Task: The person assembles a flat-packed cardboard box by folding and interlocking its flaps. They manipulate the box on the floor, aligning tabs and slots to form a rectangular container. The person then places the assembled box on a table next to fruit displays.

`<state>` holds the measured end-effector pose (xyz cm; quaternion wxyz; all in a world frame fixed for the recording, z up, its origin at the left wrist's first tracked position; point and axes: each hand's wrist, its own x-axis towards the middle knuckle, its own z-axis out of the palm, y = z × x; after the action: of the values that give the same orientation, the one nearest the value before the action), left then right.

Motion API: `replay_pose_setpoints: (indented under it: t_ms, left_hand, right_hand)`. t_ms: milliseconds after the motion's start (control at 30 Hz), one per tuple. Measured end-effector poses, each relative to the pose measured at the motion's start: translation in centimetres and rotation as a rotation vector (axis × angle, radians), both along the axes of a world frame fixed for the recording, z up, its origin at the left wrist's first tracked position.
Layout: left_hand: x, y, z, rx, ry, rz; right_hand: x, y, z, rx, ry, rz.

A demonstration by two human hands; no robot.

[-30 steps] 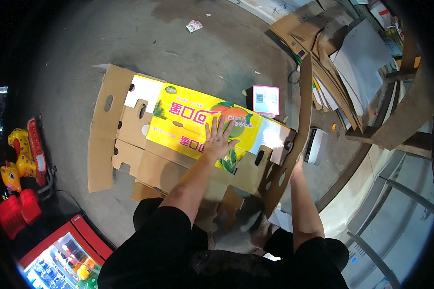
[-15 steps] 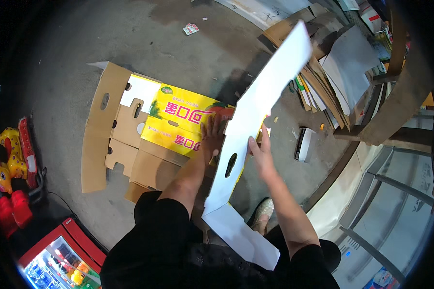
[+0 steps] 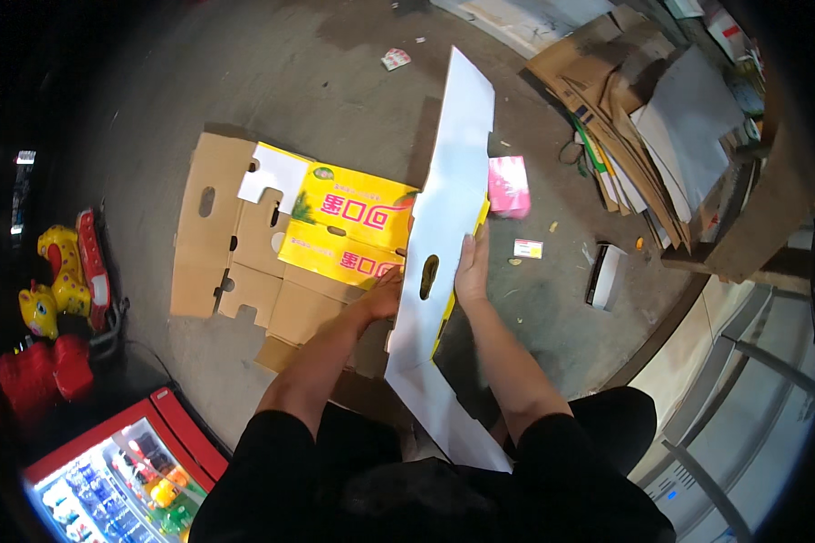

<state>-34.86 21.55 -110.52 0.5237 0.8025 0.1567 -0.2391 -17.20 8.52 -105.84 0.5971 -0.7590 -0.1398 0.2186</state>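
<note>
- Our right hand (image 3: 471,272) lies flat against the raised flap (image 3: 450,195); we should push evenly
- We cannot tell what our left hand (image 3: 386,297) grips
- The box (image 3: 346,215) lies on the floor (image 3: 546,312)

Large pink characters (image 3: 364,213) stood upside down on both yellow panels (image 3: 335,242) of the flattened carton (image 3: 261,240), with smaller print (image 3: 358,191) above the upper set, and a small white card (image 3: 528,249) seemed to carry blurred lettering.
</note>
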Motion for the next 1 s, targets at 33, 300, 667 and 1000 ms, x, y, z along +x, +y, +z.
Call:
replay_pose_setpoints:
  t_ms: [33,300,667,1000]
  left_hand:
    - [0.2,-1.2,1.4,-0.137,0.076,0.115]
    - [1.2,-4.5,-1.6,-0.724,0.338,1.027]
    - [-2.0,0.7,6.3,-0.950,0.215,1.640]
    - [-0.2,-0.6,7.3,0.342,0.228,1.126]
  right_hand:
    - [1.3,0.6,-1.1,-0.098,-0.074,0.037]
    - [4.3,9.3,-7.6,-0.392,-0.133,0.318]
    - [2.4,14.1,-11.9,-0.335,-0.324,0.371]
    - [0.6,15.2,-13.5,-0.386,-0.327,0.376]
